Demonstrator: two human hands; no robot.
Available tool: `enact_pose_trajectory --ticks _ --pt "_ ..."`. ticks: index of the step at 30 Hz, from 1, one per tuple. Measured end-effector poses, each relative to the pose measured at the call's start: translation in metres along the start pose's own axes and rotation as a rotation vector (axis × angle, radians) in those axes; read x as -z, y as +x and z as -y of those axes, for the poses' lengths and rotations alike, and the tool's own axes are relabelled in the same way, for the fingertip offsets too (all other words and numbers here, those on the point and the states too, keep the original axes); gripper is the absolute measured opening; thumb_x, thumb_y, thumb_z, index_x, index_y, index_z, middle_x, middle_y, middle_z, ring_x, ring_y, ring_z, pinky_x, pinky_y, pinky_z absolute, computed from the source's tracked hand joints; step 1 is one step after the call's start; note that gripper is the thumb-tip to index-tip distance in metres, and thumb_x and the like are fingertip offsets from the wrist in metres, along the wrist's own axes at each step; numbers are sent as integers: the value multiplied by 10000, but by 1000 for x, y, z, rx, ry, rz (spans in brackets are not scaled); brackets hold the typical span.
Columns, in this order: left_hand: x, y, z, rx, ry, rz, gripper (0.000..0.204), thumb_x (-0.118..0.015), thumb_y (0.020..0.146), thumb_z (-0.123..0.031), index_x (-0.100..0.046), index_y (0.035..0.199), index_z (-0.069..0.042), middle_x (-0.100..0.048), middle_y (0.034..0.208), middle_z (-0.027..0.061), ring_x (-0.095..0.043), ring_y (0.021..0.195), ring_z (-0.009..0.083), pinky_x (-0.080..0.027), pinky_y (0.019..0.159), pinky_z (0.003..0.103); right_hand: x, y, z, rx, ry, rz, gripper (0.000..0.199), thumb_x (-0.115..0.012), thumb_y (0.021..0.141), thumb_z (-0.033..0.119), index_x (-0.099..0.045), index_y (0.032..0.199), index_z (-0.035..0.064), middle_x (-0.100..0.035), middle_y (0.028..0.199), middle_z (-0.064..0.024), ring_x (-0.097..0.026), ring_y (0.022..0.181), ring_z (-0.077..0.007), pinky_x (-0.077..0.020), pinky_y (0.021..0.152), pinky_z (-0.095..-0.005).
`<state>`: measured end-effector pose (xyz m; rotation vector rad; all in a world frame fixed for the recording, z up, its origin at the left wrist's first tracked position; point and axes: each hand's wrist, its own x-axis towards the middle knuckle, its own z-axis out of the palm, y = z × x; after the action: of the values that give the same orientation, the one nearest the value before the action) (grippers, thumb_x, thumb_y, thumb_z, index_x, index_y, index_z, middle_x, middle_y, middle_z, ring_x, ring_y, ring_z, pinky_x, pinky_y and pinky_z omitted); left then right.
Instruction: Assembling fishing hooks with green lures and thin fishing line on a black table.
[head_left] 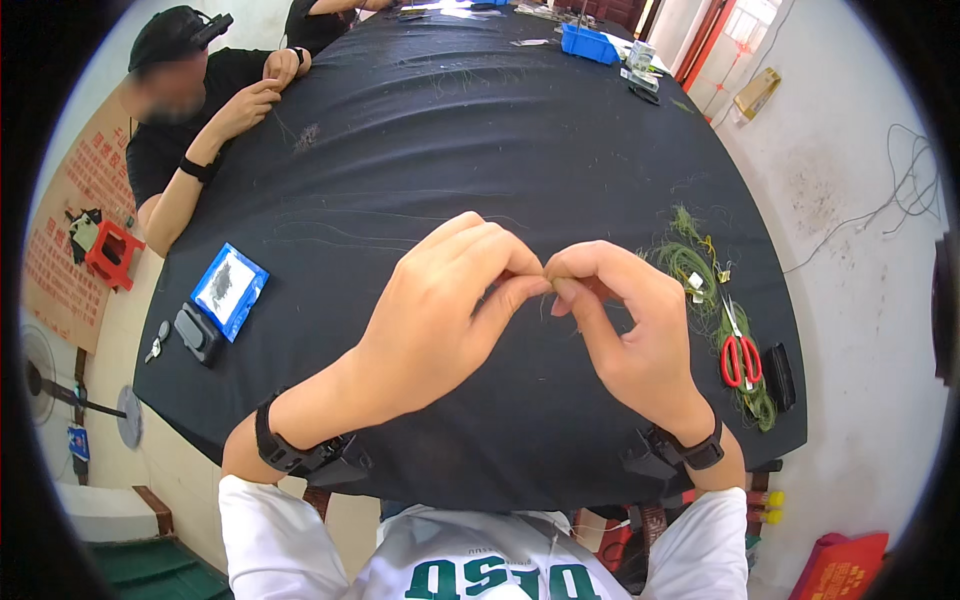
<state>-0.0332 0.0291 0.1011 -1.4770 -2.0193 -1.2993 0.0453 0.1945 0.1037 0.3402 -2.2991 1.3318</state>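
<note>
Head-worn fisheye view, looked down and forward along a black cloth-covered table [560, 190], white green-lettered shirt [470, 545] showed close at lower centre, far end lay distant at top.

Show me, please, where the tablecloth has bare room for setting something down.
Black tablecloth shows bare between the left forearm and right forearm, and between the blue packet and left forearm. The right is crowded: green threads, red-handled scissors, black object.

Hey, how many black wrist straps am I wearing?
2. One strap is around the wrist of your left hand; the second strap is around that of your right hand. I see no others on you.
</note>
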Motion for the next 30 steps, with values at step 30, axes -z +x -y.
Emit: enact_pose_trajectory --ticks 30 --pt "-12 -27 45 612 -464 303 120 -603 875 -112 -627 867 5 -607 781 3 -530 722 52 -437 657 213 176 32 -142 -219 1294 -346 203 -441 908 -28 -480 1068 -146 -531 1075 -200 -558 1033 -279 -509 928 -332"
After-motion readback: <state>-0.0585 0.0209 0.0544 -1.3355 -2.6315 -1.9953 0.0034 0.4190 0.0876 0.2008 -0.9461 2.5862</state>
